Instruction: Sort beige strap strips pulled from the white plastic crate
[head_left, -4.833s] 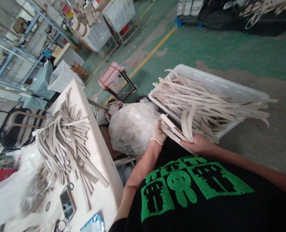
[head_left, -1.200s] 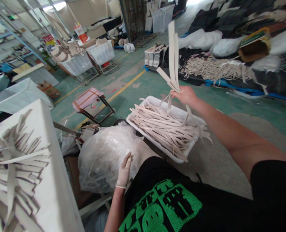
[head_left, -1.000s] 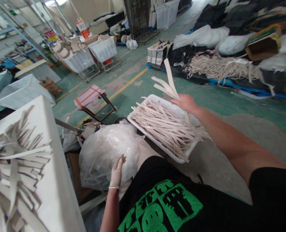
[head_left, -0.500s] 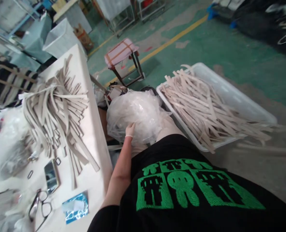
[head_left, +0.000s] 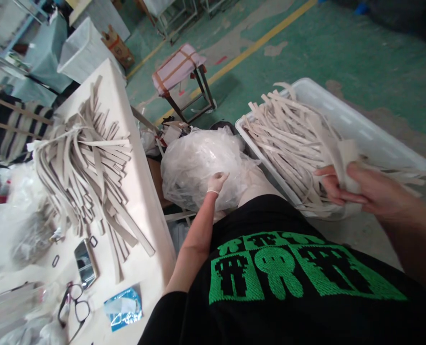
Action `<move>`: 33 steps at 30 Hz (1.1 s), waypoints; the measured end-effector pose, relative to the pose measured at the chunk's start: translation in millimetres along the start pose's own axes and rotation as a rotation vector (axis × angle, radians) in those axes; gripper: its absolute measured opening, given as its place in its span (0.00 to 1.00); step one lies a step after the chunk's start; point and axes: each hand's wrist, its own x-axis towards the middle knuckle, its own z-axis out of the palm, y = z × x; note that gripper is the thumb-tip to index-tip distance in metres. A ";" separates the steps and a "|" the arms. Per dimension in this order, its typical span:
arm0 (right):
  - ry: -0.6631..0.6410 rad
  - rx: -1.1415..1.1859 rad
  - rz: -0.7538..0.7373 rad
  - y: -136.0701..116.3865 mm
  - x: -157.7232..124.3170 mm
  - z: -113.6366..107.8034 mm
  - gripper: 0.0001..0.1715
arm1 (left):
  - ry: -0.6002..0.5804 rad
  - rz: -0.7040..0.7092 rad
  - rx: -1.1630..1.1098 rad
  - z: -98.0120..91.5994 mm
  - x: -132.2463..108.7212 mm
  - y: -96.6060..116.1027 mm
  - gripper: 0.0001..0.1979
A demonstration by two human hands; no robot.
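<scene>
My right hand (head_left: 365, 188) is closed around a pale beige strap (head_left: 339, 160), part of which stands up in a loop above the fingers. It is over the near right side of a white plastic tub (head_left: 374, 127) heaped with long beige straps (head_left: 282, 132). In front of my body, my left hand (head_left: 218, 182) has its fingers curled, a thin white band at the wrist. Behind it is a large clear plastic bag (head_left: 198, 153). Whether the left fingers pinch anything, or touch the bag, I cannot make out.
To the left stands a white table (head_left: 146, 206) bearing a bundle of grey-beige straps (head_left: 86, 163), a phone (head_left: 85, 263), glasses (head_left: 76, 304) and a blue packet (head_left: 123, 309). A pink-topped stool (head_left: 178, 67) stands beyond the bag on the green floor (head_left: 248, 86).
My right hand has come into view over the tub, holding a strap. My left hand has moved a little right and up across the bag. The view has shifted slightly.
</scene>
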 end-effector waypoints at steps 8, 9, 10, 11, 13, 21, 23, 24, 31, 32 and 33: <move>-0.185 0.174 0.116 14.8 12.5 65.4 0.21 | 0.104 -0.065 -0.043 -33.4 -33.4 23.8 0.13; -0.183 0.172 0.118 15.9 16.0 69.4 0.20 | 0.135 -0.052 -0.086 -40.4 -40.2 27.5 0.14; -0.176 0.170 0.121 15.8 20.0 73.7 0.19 | 0.164 -0.034 -0.140 -47.2 -47.1 31.5 0.14; -0.169 0.170 0.122 14.4 24.2 78.7 0.18 | 0.187 -0.012 -0.196 -54.0 -54.0 36.0 0.13; -0.167 0.178 0.114 7.5 32.6 89.5 0.16 | 0.214 0.041 -0.282 -67.2 -67.4 45.8 0.11; -0.266 0.175 -0.084 -46.8 54.5 127.0 0.14 | -0.063 0.254 -0.255 -72.8 -117.3 82.5 0.15; -0.329 0.158 -0.108 -47.6 62.9 139.2 0.17 | -0.274 0.273 -0.207 -52.4 -127.4 86.3 0.18; -0.346 0.137 -0.095 -43.4 68.5 145.9 0.18 | -0.352 0.287 -0.184 -41.3 -131.4 86.6 0.18; -0.017 0.075 0.310 20.7 105.6 164.2 0.07 | -0.501 -0.096 -0.407 -13.5 -114.0 53.6 0.20; -0.007 0.088 0.330 26.0 107.4 161.9 0.06 | -0.465 -0.173 -0.425 -17.7 -104.3 46.9 0.23; -0.008 0.099 0.343 29.3 108.2 159.5 0.07 | -0.408 -0.213 -0.414 -22.8 -93.5 41.1 0.25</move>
